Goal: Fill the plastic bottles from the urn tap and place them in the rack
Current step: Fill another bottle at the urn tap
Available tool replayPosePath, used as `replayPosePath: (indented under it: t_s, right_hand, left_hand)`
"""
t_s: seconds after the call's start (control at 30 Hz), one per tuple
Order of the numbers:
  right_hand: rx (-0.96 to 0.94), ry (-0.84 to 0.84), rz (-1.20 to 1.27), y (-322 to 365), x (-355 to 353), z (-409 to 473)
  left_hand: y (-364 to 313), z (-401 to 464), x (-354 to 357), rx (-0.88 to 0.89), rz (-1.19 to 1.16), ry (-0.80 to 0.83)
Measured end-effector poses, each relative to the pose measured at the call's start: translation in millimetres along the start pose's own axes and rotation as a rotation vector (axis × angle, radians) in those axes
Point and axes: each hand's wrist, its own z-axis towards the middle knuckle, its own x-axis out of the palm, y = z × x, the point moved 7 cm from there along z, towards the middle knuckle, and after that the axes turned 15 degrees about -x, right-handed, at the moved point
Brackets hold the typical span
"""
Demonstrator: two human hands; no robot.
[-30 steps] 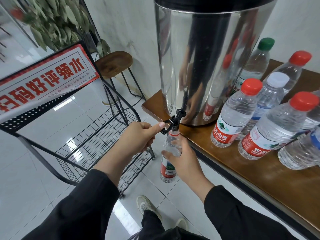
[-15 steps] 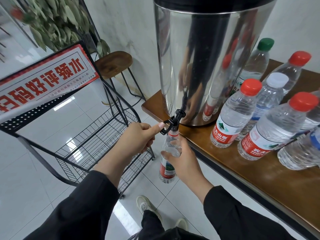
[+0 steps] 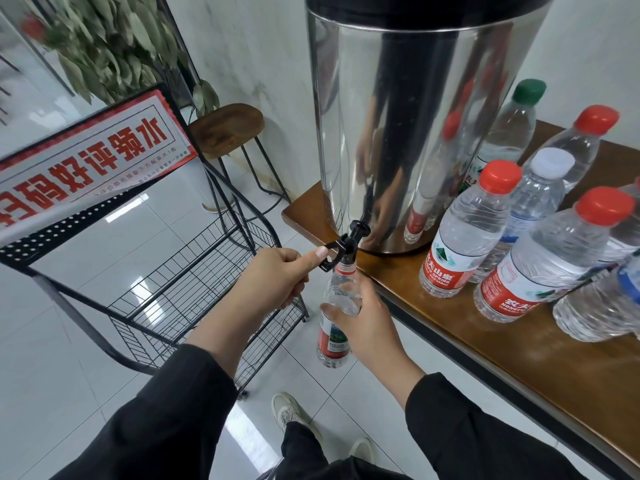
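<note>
A tall steel urn (image 3: 398, 126) stands on the corner of a wooden table (image 3: 519, 358). Its black tap (image 3: 343, 245) sticks out over the table edge. My left hand (image 3: 277, 278) pinches the tap lever, thumb on top. My right hand (image 3: 360, 320) grips a clear plastic bottle (image 3: 334, 337) with a red label, its open neck right under the spout. The black wire rack (image 3: 180, 289) stands on the floor to the left, its shelves bare.
Several capped bottles (image 3: 464, 230) with red, white and green caps stand on the table right of the urn. A red-and-white sign (image 3: 86, 161) tops the rack. A wooden stool (image 3: 228, 129) and a plant (image 3: 114, 39) stand behind it. My shoes (image 3: 291, 414) show below on white tiles.
</note>
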Motion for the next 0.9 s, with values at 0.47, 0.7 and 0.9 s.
replayPosePath:
  t_s: [0.47,0.7,0.9]
  right_hand:
    - [-0.001,-0.001,-0.011,2.3,-1.8,-0.4]
    - [-0.007,-0.008,0.004,3.0,-1.3,-1.5]
    - [-0.004,-0.013,0.012,2.7,-0.2,-1.1]
  left_hand:
    - [0.1,-1.8,-0.2,0.006,0.027,-0.001]
    - [0.4,-1.5,0.2,0.000,0.017,-0.002]
    - [1.7,-1.5,-0.5,-0.013,0.007,-0.007]
